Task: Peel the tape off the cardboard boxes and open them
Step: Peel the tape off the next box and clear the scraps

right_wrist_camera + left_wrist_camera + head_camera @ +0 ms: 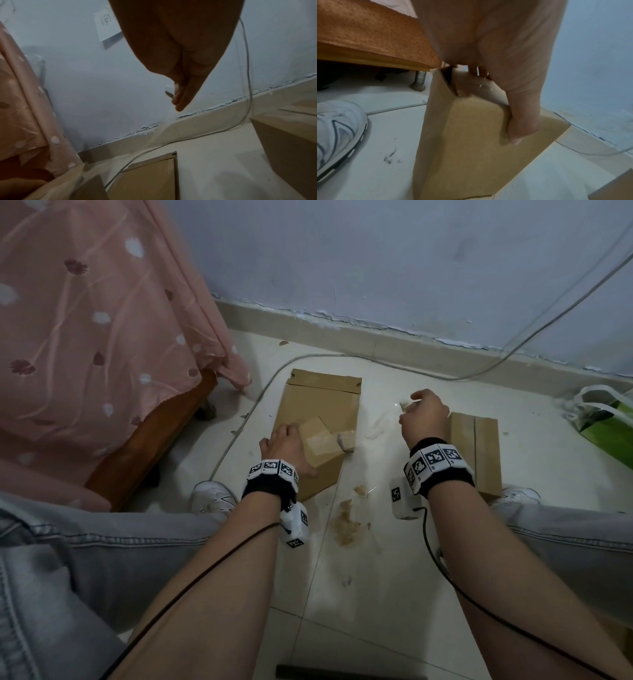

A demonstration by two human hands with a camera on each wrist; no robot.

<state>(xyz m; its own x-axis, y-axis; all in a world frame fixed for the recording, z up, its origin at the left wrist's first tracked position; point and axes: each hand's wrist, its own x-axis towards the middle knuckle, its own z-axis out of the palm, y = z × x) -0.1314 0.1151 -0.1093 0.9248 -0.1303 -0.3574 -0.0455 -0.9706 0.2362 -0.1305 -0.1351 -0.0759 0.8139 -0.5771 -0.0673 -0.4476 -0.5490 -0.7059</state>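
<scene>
Just below the centre of the head view, a small cardboard box (320,450) stands on a flattened sheet of cardboard (318,402) on the floor (394,559). The left hand (286,445) grips it from the left. The left wrist view shows the thumb (520,121) pressed down one face with the other fingers curled behind the top edge, where a flap gapes a little. A patch of clear tape (320,441) lies across the top face.

The right hand (423,414), right of centre and lifted off the floor, pinches a crumpled, glossy strip of peeled tape (404,405) between thumb and fingertips. A second box (476,453) lies at the right edge, partly hidden behind that wrist, its centre seam visible. Whether tape remains on it cannot be told.

The small box looks light and fairly stiff, but its walls would probably buckle under a hard squeeze, so holding it by the corners and edges, as the left hand does, seems wise. The tape is thin, slick and clingy. It likely tears or lifts paper fibres if pulled steeply, as the brown scraps (346,525) on the floor near the bottom centre suggest. A lifted corner, pulled low along the surface, is the best place to take hold.
</scene>
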